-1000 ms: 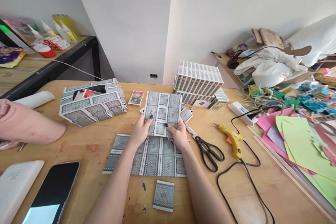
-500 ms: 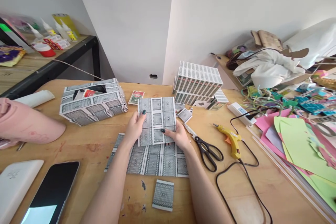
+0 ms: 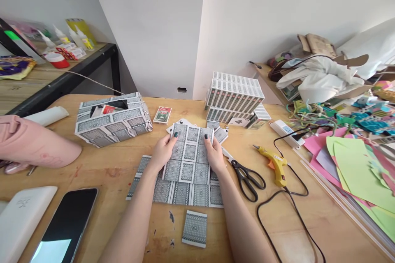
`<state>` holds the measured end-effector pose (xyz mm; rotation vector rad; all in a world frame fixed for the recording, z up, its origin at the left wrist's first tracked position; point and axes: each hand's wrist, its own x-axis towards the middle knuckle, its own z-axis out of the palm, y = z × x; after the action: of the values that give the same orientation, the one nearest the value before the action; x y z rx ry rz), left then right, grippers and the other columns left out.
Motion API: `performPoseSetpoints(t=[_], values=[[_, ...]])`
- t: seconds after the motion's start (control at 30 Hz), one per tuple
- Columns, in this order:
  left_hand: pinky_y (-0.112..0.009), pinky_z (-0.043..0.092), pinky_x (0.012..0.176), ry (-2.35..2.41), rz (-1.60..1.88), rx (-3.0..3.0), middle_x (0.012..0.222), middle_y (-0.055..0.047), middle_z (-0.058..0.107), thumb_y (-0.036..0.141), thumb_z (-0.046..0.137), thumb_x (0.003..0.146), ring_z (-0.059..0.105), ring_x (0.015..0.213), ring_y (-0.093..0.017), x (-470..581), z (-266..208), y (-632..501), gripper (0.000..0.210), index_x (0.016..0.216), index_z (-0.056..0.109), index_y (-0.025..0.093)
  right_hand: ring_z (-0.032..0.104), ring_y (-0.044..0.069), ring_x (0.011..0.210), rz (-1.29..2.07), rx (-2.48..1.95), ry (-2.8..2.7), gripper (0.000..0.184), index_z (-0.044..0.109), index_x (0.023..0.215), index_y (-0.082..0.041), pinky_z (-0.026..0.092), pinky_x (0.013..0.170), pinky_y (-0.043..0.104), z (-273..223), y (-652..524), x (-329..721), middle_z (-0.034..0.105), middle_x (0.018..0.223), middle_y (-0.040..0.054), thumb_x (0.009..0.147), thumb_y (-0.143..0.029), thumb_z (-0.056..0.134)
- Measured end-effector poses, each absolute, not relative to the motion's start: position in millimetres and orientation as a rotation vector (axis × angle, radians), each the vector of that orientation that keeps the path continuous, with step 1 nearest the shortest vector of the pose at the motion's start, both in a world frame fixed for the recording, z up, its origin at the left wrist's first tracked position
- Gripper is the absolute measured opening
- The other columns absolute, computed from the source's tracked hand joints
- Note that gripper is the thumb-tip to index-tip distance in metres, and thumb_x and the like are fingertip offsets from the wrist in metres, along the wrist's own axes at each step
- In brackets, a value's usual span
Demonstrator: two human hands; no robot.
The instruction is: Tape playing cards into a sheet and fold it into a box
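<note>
Between my two hands is a panel of joined playing cards [image 3: 189,154], grey patterned backs facing up. My left hand [image 3: 162,151] grips its left edge, thumb on top. At the right edge my right hand [image 3: 215,154] pinches it the same way, fingers mostly hidden underneath. Beneath lies a larger sheet of joined cards [image 3: 182,194] on the table, partly covered by the panel and my arms. A single squarish card piece [image 3: 194,229] rests nearer to me. Black-handled scissors [image 3: 247,178] lie right of my right hand.
A box covered in cards [image 3: 112,125] stands back left, near a small card pack [image 3: 162,115]. Stacked card packs [image 3: 234,92] rise at the back. The yellow glue gun [image 3: 276,164] trails its cord on the right. A phone [image 3: 66,222] and pink roll [image 3: 40,141] are left.
The card panel has tilted down and back, lower over the larger sheet. My right hand has moved up along its right edge, its thumb off the middle card. The view has shifted slightly.
</note>
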<state>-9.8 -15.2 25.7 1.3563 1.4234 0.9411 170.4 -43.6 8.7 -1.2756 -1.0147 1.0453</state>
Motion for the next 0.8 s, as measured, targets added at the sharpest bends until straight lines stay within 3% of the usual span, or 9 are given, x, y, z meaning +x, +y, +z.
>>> performPoseSetpoints(t=[0.23,0.4,0.57,0.8], values=[[-0.028,0.041,0.080,1.459,1.021,1.363,0.097,-0.006,0.067,0.047,0.045,0.083,0.058,0.093,-0.022,-5.3,31.5,-15.0,0.036,0.094,0.059,0.016,0.061,0.025,0.097,1.061,-1.273,-1.121,0.038,0.063,0.099,-0.017,0.045,0.084,0.034,11.9,-43.7,167.6,0.069,0.100,0.0060,0.082,-0.050,0.052],[-0.029,0.042,0.080,1.477,1.009,1.429,0.096,-0.007,0.068,0.050,0.044,0.083,0.059,0.094,-0.023,-6.3,28.0,-14.3,0.040,0.094,0.060,0.015,0.063,0.022,0.077,1.140,-1.274,-1.021,0.038,0.067,0.087,-0.015,0.047,0.067,0.030,14.5,-44.5,167.0,0.071,0.082,0.0041,0.079,-0.051,0.056],[-0.029,0.042,0.081,1.430,1.037,1.476,0.101,-0.007,0.068,0.052,0.044,0.084,0.059,0.097,-0.023,-8.5,24.8,-14.4,0.043,0.100,0.060,0.015,0.064,0.022,0.078,1.225,-1.202,-0.969,0.035,0.068,0.089,-0.016,0.048,0.069,0.031,14.4,-45.1,167.9,0.072,0.083,0.0041,0.074,-0.047,0.064],[-0.028,0.045,0.072,1.473,1.051,1.596,0.087,-0.006,0.068,0.044,0.047,0.084,0.061,0.080,-0.020,-11.0,26.0,-14.1,0.035,0.093,0.061,0.015,0.065,0.022,0.082,1.316,-1.112,-0.950,0.032,0.066,0.094,-0.018,0.050,0.074,0.033,10.4,-44.4,167.5,0.071,0.092,0.0050,0.074,-0.043,0.065]])
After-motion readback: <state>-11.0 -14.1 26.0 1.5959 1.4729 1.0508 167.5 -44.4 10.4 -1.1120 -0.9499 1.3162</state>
